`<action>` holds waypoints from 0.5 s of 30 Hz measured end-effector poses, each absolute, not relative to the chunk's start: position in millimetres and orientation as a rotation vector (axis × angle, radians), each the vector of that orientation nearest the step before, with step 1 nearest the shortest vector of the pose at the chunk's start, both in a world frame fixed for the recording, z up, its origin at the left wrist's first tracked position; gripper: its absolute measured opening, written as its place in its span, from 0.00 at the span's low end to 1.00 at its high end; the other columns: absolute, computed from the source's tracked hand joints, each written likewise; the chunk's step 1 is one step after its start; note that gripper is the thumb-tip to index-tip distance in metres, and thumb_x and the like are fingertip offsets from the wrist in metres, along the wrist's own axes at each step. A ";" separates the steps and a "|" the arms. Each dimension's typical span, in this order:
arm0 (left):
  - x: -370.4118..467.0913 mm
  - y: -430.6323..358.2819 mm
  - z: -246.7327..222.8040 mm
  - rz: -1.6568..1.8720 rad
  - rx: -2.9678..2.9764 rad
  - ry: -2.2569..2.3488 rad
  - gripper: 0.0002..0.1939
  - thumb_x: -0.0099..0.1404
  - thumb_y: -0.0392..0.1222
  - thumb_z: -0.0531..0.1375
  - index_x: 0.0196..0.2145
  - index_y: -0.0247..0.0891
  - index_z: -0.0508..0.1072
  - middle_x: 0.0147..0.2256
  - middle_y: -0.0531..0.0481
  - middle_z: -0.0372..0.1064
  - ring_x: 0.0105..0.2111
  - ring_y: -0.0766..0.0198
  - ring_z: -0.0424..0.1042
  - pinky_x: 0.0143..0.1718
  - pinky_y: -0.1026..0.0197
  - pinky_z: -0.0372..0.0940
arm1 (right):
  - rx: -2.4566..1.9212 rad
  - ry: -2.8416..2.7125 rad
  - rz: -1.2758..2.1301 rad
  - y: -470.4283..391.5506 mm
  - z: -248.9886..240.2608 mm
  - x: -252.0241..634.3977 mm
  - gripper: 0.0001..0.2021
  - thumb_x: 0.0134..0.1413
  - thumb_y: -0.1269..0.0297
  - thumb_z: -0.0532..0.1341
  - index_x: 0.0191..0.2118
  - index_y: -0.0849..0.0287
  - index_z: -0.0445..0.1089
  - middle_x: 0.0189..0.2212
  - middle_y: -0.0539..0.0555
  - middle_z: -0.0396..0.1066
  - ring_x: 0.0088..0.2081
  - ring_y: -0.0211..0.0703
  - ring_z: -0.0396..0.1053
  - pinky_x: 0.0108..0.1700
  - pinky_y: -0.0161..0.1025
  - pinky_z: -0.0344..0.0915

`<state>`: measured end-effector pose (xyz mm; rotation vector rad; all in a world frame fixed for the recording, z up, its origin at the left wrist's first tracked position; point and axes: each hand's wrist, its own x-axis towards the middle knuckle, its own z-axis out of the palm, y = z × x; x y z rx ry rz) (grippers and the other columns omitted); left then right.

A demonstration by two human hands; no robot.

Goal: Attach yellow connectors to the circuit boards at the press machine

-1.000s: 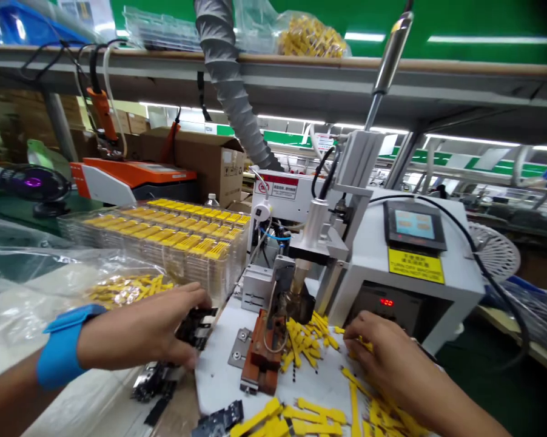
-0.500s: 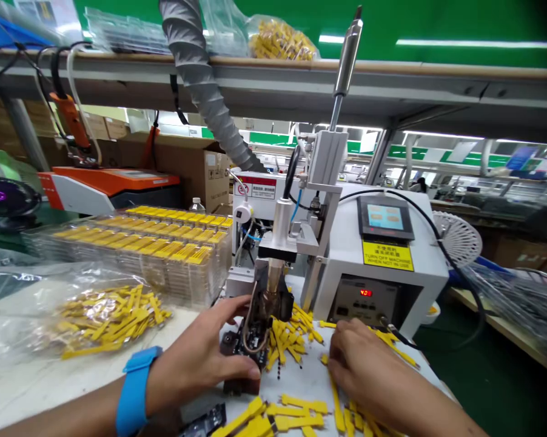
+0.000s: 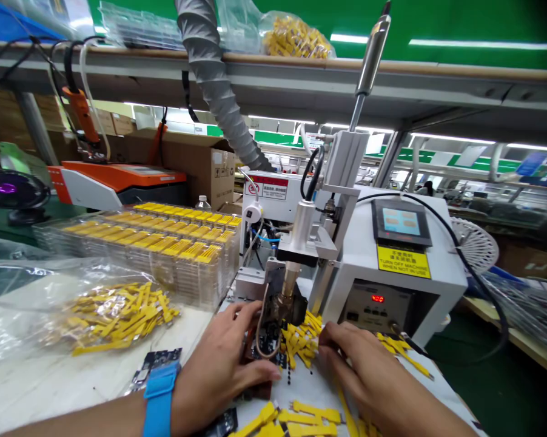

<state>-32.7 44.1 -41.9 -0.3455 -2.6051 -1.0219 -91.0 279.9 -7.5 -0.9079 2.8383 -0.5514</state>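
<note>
My left hand [image 3: 228, 358] curls round a small dark fixture block [image 3: 259, 388] under the machine's head, thumb in front and fingers behind. On that block lies a dark circuit board [image 3: 270, 340], partly covered by a looped tube and the metal tip assembly [image 3: 286, 297]. To the right, my right hand [image 3: 364, 364] is low over the table with bent fingers beside a pile of yellow flat flex strips [image 3: 301, 340]. Whatever is between its fingertips is hidden. More yellow strips [image 3: 310, 419] lie in front, next to another dark board [image 3: 223, 423].
The white machine [image 3: 401, 243] stands close behind my hands, its red display lit. On the left are a plastic bag of yellow strips [image 3: 119, 315], stacked clear trays [image 3: 196, 279] and a loose circuit board [image 3: 153, 367]. A shelf edge [image 3: 278, 67] crosses above.
The view has shifted slightly, so the scene sits further right. My right hand has moved left towards the strip pile. A circuit board left of my wristband has come into view. My left hand stays at the fixture.
</note>
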 end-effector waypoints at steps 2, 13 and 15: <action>-31.3 41.5 -38.4 -0.979 -0.415 -2.619 0.34 0.55 0.52 0.68 0.55 0.42 0.60 0.52 0.44 0.61 0.51 0.50 0.61 0.51 0.48 0.63 | -1.021 2.817 -0.717 278.6 -10.1 -90.2 0.09 0.63 0.67 0.50 0.38 0.58 0.68 0.37 0.55 0.67 0.39 0.44 0.65 0.42 0.41 0.61; -28.2 17.4 -37.5 -0.223 -0.796 -2.585 0.21 0.71 0.39 0.51 0.60 0.38 0.59 0.57 0.47 0.59 0.57 0.48 0.53 0.57 0.42 0.57 | -1.590 2.656 -1.271 254.8 -26.9 -90.2 0.11 0.60 0.74 0.55 0.41 0.57 0.73 0.35 0.52 0.71 0.38 0.38 0.67 0.41 0.36 0.65; -26.5 21.0 -39.9 -0.255 -0.797 -2.560 0.20 0.71 0.38 0.50 0.59 0.37 0.60 0.56 0.47 0.60 0.57 0.51 0.54 0.56 0.45 0.60 | -1.627 2.676 -1.214 253.6 -30.3 -91.7 0.11 0.60 0.75 0.55 0.42 0.58 0.73 0.36 0.54 0.71 0.39 0.39 0.66 0.42 0.38 0.66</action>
